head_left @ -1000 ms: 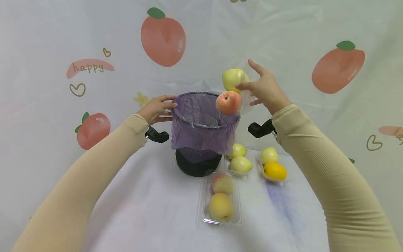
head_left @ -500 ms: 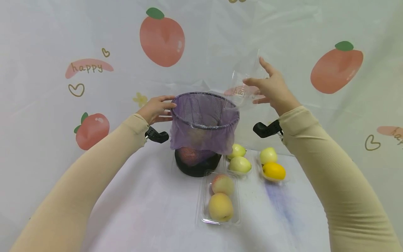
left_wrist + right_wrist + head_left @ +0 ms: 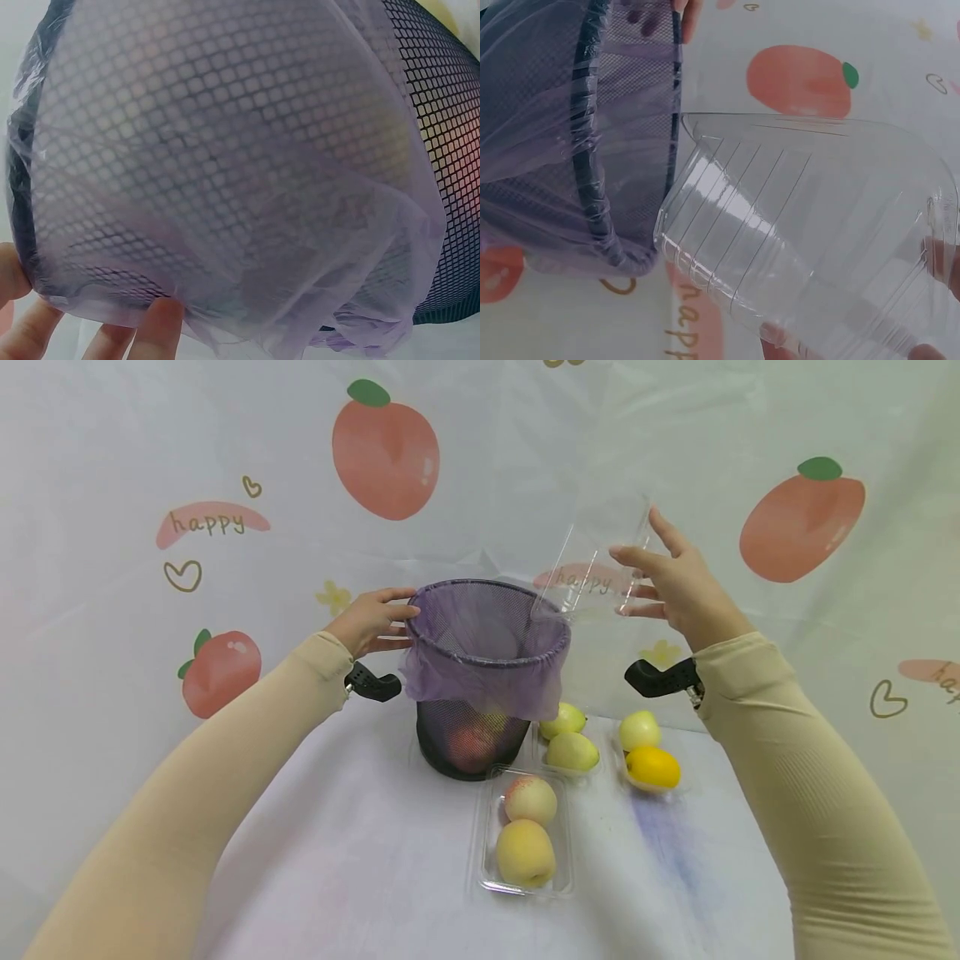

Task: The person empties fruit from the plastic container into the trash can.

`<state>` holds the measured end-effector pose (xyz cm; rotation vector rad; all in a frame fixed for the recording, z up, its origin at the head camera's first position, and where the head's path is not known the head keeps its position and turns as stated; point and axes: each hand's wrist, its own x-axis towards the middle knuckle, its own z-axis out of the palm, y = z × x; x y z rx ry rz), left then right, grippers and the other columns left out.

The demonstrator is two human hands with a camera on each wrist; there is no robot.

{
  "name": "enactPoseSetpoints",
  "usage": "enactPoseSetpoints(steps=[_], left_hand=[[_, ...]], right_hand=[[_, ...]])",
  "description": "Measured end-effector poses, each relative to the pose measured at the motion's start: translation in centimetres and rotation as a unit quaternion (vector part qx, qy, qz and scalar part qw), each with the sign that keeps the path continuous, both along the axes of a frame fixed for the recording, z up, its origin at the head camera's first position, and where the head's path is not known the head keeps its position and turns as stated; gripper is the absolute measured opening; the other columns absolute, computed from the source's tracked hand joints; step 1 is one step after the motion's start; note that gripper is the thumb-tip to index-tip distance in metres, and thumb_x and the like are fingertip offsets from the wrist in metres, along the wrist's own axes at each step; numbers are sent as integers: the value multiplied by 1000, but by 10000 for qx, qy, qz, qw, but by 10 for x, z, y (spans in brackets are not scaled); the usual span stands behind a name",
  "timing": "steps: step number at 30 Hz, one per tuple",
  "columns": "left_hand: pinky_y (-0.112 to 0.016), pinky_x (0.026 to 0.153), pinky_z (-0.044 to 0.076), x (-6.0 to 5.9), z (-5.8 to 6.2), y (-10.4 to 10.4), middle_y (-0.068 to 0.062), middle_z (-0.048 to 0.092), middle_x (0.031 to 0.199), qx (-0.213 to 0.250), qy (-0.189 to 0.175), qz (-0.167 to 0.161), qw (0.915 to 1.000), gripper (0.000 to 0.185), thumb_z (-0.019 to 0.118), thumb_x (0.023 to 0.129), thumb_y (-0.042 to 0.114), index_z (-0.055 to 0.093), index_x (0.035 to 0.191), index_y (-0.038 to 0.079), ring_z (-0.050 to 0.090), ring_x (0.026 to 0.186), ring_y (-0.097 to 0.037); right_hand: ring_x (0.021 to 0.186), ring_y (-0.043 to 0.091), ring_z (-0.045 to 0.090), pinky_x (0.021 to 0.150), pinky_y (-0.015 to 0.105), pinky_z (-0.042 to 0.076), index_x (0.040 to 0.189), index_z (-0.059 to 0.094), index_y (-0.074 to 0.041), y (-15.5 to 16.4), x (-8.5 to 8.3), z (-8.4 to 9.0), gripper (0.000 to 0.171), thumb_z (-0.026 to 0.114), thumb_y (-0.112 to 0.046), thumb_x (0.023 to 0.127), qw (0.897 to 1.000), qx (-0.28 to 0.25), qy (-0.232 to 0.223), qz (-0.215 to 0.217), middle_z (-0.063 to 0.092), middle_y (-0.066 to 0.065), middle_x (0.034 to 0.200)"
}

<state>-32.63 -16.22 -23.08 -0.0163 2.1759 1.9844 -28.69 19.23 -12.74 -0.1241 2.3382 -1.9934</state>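
The right hand (image 3: 678,585) has its grip clamped on an empty clear tray (image 3: 592,568), tilted with its low edge just above the bin (image 3: 480,685) rim (near touching, hard to tell). The left hand (image 3: 371,618) rests on the bin's far-left rim, fingers straight against the purple liner (image 3: 225,172). Fruit shows through the bin's mesh. Three fruit trays (image 3: 525,827) crowd the surface right of the bin; left is open cloth.

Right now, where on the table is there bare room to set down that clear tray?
Bare cloth lies left of the mesh bin and in front of the peach tray. It is crowded right of the bin, where the green fruit tray and the orange's tray sit.
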Motion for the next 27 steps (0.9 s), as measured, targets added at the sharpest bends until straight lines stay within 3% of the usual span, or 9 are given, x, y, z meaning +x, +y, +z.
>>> enactPoseSetpoints(steps=[8, 12, 16, 21, 24, 27], left_hand=[[-40, 107, 46, 0, 0, 0, -10, 37, 142, 24, -14, 1, 10000, 56, 52, 101, 17, 31, 153, 21, 46, 126, -30], [-40, 107, 46, 0, 0, -1, -10, 37, 143, 19, -10, -5, 10000, 56, 52, 101, 17, 31, 153, 21, 46, 125, -30], [-40, 106, 46, 1, 0, -1, -9, 39, 140, 17, 4, 0, 10000, 56, 52, 101, 17, 32, 153, 21, 47, 123, -29], [-40, 107, 46, 1, -1, -2, -9, 40, 139, 60, 9, -20, 10000, 56, 53, 101, 17, 32, 153, 21, 47, 123, -29], [-40, 107, 46, 1, -1, -2, -10, 39, 140, 79, 9, -39, 10000, 56, 53, 101, 17, 32, 153, 21, 47, 123, -29], [-40, 107, 45, 1, -1, -2, -10, 38, 141, 94, 4, -44, 9999, 56, 53, 101, 17, 32, 153, 21, 47, 123, -29]], right_hand=[[145, 44, 12, 71, 31, 61, 142, 11, -63, 3, 0, -4, 87, 71, -32, 88, 9995, -227, -210, 7, -5, 15, 162], [144, 42, 18, 71, 30, 61, 143, 10, -63, 7, 4, -8, 86, 70, -33, 89, 9994, -269, -190, 104, -1, 10, 163], [133, 37, 34, 71, 28, 61, 144, 10, -61, 14, 9, -13, 84, 69, -36, 90, 9994, -262, -162, 165, 7, 9, 162], [105, 21, 58, 71, 26, 60, 147, 7, -58, 27, 19, -20, 80, 63, -37, 93, 9990, -322, -159, 274, 2, 14, 162], [90, 13, 66, 71, 26, 60, 147, 8, -58, 37, 27, -26, 77, 61, -36, 95, 9977, -533, -185, 379, 2, 10, 162], [88, 13, 67, 72, 27, 60, 148, 10, -57, 49, 35, -35, 74, 58, -33, 97, 9962, -722, -199, 455, 5, 6, 162]])
